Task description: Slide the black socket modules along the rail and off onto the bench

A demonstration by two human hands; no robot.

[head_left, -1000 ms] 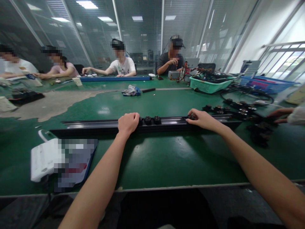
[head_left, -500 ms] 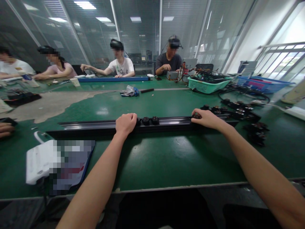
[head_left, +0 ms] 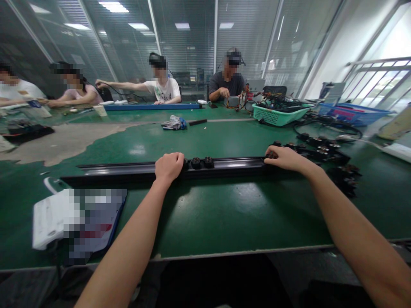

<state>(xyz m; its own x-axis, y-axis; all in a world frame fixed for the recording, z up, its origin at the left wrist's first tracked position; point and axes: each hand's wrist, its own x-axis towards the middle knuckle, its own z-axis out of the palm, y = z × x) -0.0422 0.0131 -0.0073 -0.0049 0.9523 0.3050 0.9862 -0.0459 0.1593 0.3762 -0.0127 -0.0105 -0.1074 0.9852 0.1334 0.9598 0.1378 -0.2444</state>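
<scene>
A long, glossy black rail (head_left: pixel 237 163) lies crosswise on the green table. Two small black blocks (head_left: pixel 196 162) sit in its channel just right of my left hand (head_left: pixel 169 167), and part of another shows against my fingers. That hand is closed over the rail with its fingertips hidden behind it. Farther right, my right hand (head_left: pixel 284 158) pinches a similar small black block (head_left: pixel 271 155) with a brownish top, at the rail's channel. Whether this block is seated in the channel I cannot tell.
More black blocks (head_left: pixel 324 147) lie in a loose cluster at the right. Behind them stand a green basket of cables (head_left: pixel 279 116) and a blue basket (head_left: pixel 356 112). A white box (head_left: pixel 53 218) sits at front left. Co-workers sit across the table, near a crumpled glove (head_left: pixel 174 122).
My right hand has slid a little to the right along the rail with the small block. My left hand stays in place. Across the table, a co-worker's arm has reached farther left.
</scene>
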